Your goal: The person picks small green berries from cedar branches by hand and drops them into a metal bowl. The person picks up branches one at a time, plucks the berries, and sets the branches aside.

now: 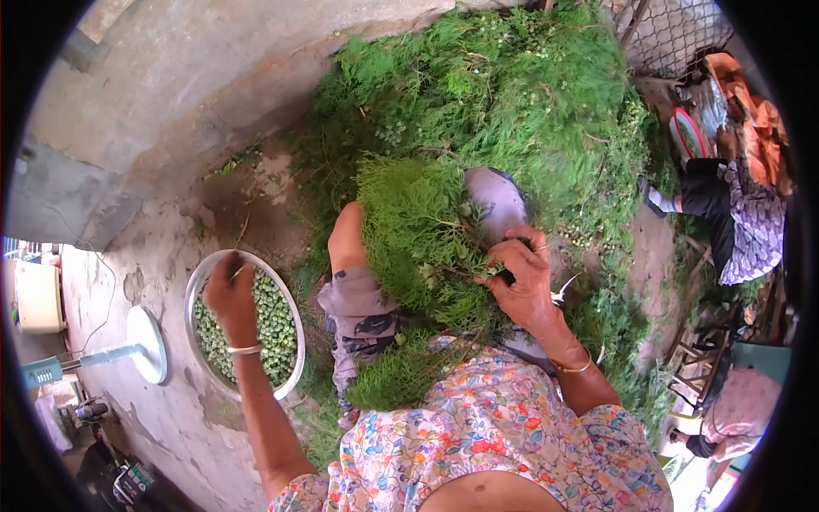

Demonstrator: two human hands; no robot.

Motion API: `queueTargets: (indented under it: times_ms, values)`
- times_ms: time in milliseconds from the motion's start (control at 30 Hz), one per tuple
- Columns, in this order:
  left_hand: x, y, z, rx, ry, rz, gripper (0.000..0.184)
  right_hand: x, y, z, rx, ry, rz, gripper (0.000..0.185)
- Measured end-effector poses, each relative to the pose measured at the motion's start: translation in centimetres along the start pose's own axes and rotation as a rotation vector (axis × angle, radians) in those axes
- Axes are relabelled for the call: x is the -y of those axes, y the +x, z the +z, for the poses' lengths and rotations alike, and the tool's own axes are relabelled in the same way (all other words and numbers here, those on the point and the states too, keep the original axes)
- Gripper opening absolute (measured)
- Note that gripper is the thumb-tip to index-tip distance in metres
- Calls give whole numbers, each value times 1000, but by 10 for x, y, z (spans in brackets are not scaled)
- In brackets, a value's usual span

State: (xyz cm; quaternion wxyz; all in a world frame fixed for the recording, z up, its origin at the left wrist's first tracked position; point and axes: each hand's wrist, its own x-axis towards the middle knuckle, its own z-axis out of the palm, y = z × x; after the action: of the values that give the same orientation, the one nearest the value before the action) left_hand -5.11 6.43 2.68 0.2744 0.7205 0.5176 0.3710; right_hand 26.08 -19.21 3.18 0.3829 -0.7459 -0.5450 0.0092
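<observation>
My right hand [525, 280] pinches the stem of a feathery green branch [418, 230] that lies across my lap. Small greenish cones or seed pods show among its leaves near my fingers. Off to the left, my left hand [230, 299] hangs over a round metal basin [299, 363], smeared by motion, so its fingers are hard to read. Many small round green cones or seed pods [277, 328] fill the basin. Another green sprig [392, 375] rests against my lap below the branch.
A large heap of cut green branches [486, 94] lies ahead, along the concrete wall [196, 77]. At left a floor fan with a round pale base [147, 344] lies in view. Two other people [738, 213] sit at the right, beside more greenery and orange cloth [759, 128].
</observation>
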Motion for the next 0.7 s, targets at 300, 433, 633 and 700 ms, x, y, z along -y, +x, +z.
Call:
queueTargets:
  times_ms: [300,433,633,700]
  values:
    - [-159,-25,127,509,115,871,34,0,0,-3,-6,-15,8,29]
    - [-144,-37,123,494,209,970,29,-5,-3,-3,-11,2,5,29]
    - [-117,-59,130,485,-16,751,20,-4,-1,-1,-6,35,5,30]
    - [-118,-45,127,554,-48,678,20,-4,0,-1,-6,12,-8,30]
